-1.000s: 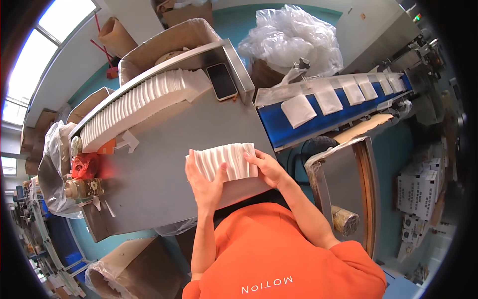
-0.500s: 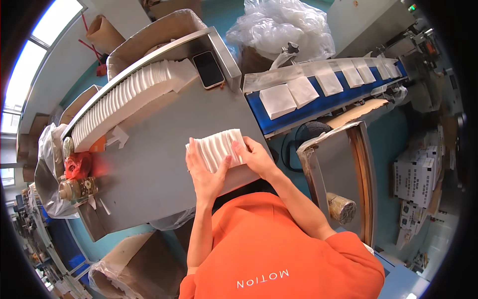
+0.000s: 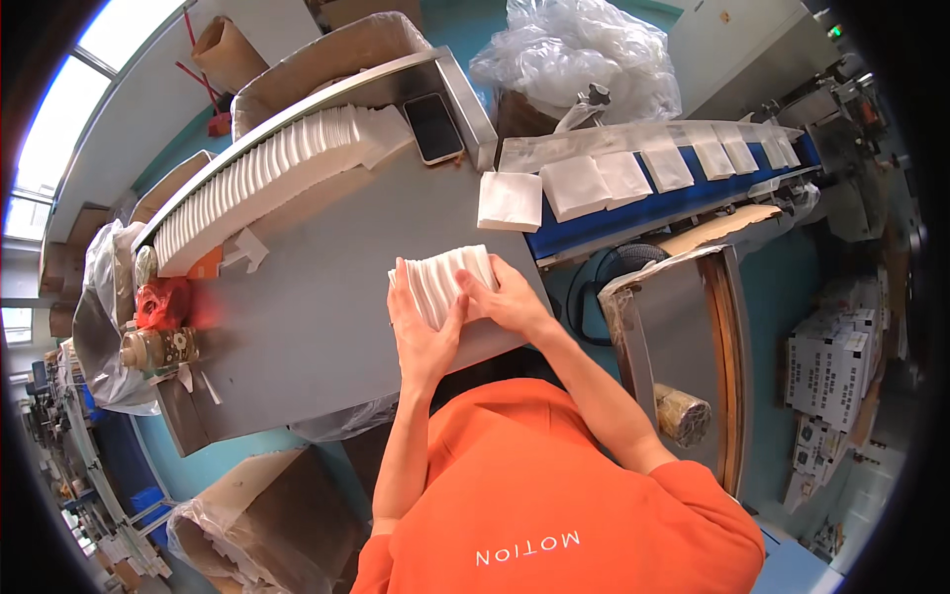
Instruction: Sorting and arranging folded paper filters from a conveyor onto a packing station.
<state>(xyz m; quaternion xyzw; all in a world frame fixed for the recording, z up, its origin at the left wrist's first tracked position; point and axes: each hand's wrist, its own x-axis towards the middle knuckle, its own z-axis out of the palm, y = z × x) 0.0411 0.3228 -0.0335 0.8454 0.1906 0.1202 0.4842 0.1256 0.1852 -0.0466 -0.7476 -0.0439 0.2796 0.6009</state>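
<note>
Stack: napkin stack [image 3: 450, 282] stands on edge on the grey table [image 3: 327, 327], just past its near edge, centre of view.
Left hand: left hand [image 3: 424, 332] lies flat against the stack's 8 o'clock end, fingers closed on it.
Right hand: right hand [image 3: 510, 302] clamps the 4 o'clock side, thumb over the top.
Handling: likely light, soft and loose — sheets can fan or slip, so squeezing both ends evenly looks safest.
Nearby: long napkin row [image 3: 267, 168] at 11 o'clock; phone [image 3: 433, 127] at 12; single napkin [image 3: 510, 201] at 1, beside the blue belt [image 3: 633, 213].
</note>
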